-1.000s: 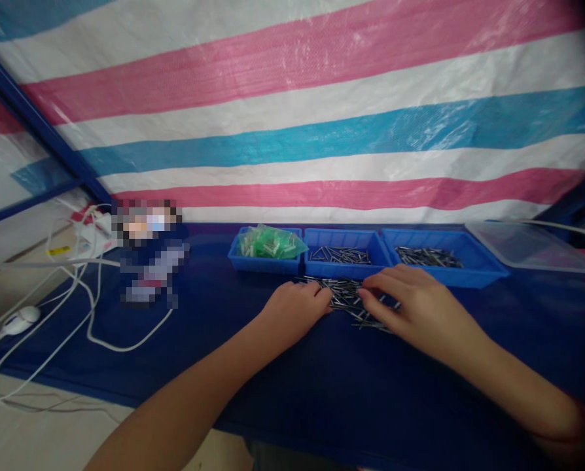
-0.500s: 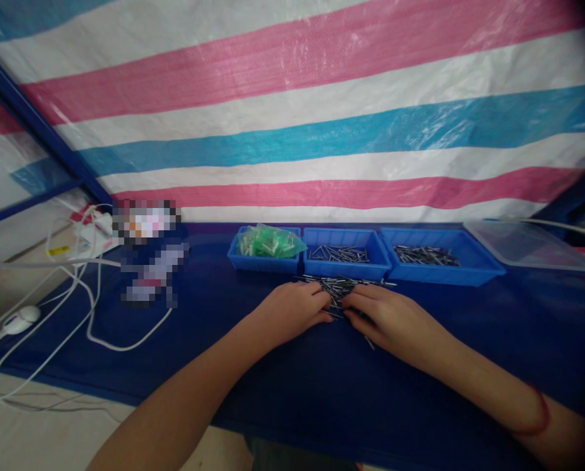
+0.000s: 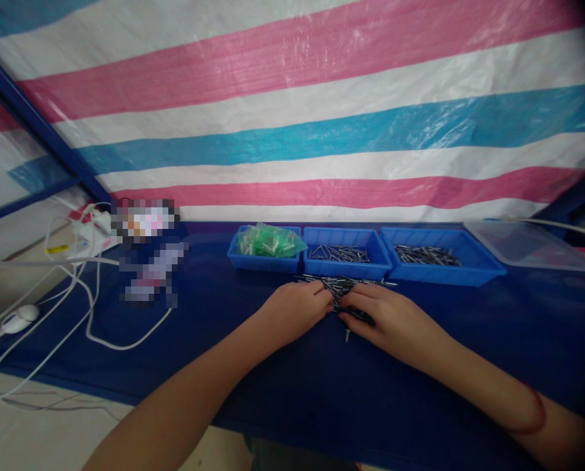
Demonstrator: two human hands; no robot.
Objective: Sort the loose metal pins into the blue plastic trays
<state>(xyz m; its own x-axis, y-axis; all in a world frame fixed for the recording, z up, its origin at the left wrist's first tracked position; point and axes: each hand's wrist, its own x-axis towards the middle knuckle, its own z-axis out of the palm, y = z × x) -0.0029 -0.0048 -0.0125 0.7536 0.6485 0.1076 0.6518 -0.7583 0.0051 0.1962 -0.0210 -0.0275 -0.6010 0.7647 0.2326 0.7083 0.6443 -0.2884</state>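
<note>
A loose heap of thin, nail-like metal pins (image 3: 336,286) lies on the dark blue table in front of the bins. At its left side, my left hand (image 3: 301,306) has its fingers curled and pressed together; what sits in its fingertips is mostly hidden. From the right, my right hand (image 3: 378,313) curves over the heap, thumb below and fingers above, with several dark pins between them. One short pin (image 3: 347,335) sticks out below the right thumb. The two hands' fingertips are close together.
Behind the heap stand a blue bin (image 3: 265,263) with a green-filled plastic bag (image 3: 271,241), a middle blue bin (image 3: 346,267) and a right blue bin (image 3: 479,268), both with metal pins. A clear lid (image 3: 532,247) lies far right. White cables (image 3: 95,307) run across the left.
My left thumb and fingers have drawn together at the heap. My right hand has shifted slightly, and the pin below it now points more downward and sits farther left.
</note>
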